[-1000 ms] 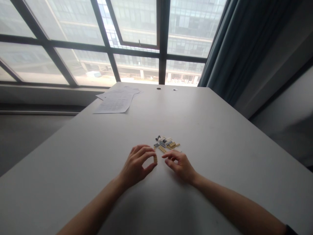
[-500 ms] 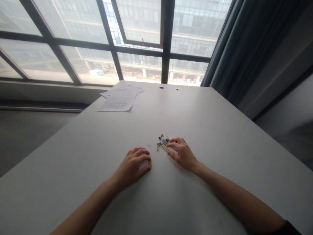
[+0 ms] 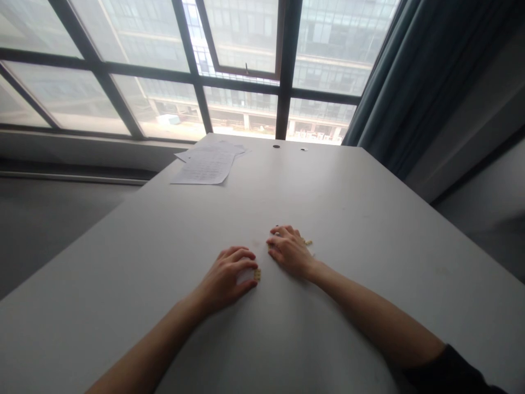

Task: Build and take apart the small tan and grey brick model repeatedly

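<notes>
A small tan building brick (image 3: 257, 274) with studs sits on the table between the thumb and fingertips of my left hand (image 3: 227, 275), which is closed on it. My right hand (image 3: 288, 250) lies palm down over a small pile of building bricks, its fingers spread and bent. Most of that pile is hidden under the hand. A few tan bricks (image 3: 307, 241) stick out past its right side, and bits of other pieces show by the fingertips. Whether a finger grips any single piece there is hidden.
Both forearms rest over a white table (image 3: 254, 202). Printed paper sheets (image 3: 205, 167) lie at its far left. Two round holes are near the far edge. Beyond stand large windows, with a dark blue curtain (image 3: 383, 82) to the right.
My right hand has moved left across the pile, covering bricks that showed before and leaving tan ones at its right side. My left hand keeps its brick. The view has shifted slightly.
</notes>
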Available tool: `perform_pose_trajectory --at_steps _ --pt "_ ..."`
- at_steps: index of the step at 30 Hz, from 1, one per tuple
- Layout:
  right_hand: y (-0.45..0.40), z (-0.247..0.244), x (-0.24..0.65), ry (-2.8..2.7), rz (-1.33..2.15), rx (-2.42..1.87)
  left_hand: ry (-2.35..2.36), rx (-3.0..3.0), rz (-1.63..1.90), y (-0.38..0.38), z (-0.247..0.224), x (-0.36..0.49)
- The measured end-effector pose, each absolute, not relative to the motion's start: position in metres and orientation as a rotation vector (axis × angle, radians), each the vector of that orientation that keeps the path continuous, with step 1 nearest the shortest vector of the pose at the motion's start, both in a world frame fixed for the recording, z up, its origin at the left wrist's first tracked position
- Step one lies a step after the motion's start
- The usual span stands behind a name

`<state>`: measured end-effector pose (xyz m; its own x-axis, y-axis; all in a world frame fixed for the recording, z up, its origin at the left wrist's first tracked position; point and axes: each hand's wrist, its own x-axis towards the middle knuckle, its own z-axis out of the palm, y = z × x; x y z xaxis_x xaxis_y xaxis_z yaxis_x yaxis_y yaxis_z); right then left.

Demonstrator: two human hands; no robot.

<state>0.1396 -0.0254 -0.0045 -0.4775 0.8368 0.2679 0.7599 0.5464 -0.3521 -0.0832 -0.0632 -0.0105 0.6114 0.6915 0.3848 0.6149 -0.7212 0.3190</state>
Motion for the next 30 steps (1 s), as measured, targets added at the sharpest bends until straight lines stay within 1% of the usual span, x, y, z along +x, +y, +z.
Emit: perform_pose_trajectory --at_steps 11,15,17,20,23,26,28,30 --pt "-0.025 -0.008 0.139 -2.403 0.250 -1.274 1.114 2.659 0.678 -0.063 -0.012 -0.083" --pt "-0.027 -0.007 0.138 -2.367 0.274 -1.220 1.109 2.662 0.716 -0.062 -0.013 -0.083" --pt "-0.031 -0.006 0.138 -2.283 0.349 -1.176 1.121 2.653 0.791 -0.062 -0.013 -0.082" --pt "-0.041 -0.003 0.136 -2.045 0.634 -1.100 1.171 2.611 0.997 -0.064 -0.012 -0.078" --pt "-0.052 -0.001 0.129 -1.628 1.190 -0.992 1.184 2.570 1.189 -0.068 -0.008 -0.071" --pt "-0.062 0.002 0.121 -1.146 1.696 -0.829 1.179 2.558 1.283 -0.073 -0.004 -0.066" --pt "-0.066 0.004 0.117 -0.918 1.863 -0.759 1.181 2.552 1.327 -0.075 -0.002 -0.064" --pt "-0.069 0.005 0.115 -0.794 1.952 -0.718 1.183 2.541 1.375 -0.076 -0.001 -0.063"
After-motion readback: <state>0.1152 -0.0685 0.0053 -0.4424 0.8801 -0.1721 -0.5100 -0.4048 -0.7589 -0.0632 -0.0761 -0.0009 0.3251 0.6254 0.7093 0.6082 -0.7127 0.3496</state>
